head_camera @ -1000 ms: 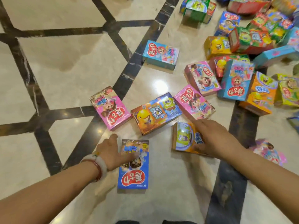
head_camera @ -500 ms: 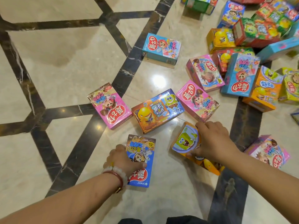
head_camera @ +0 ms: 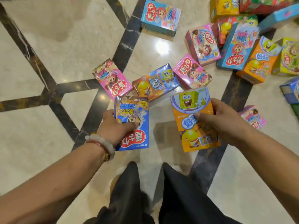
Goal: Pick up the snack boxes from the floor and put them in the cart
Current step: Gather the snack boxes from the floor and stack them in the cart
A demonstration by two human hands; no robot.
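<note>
Fingers of the left hand point(head_camera: 115, 126) curl round the blue box point(head_camera: 131, 123); the right hand point(head_camera: 221, 120) grips the orange box point(head_camera: 194, 120). Both boxes are up off the floor point(head_camera: 48, 46), one per hand, likely to halve trips. More boxes point(head_camera: 234, 46) lie scattered beyond; no cart shows.

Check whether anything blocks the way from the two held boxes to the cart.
That cannot be settled: no cart shows in this view. The left hand holds the blue box and the right hand holds the orange box, both lifted above the floor, with nothing over them.
</note>
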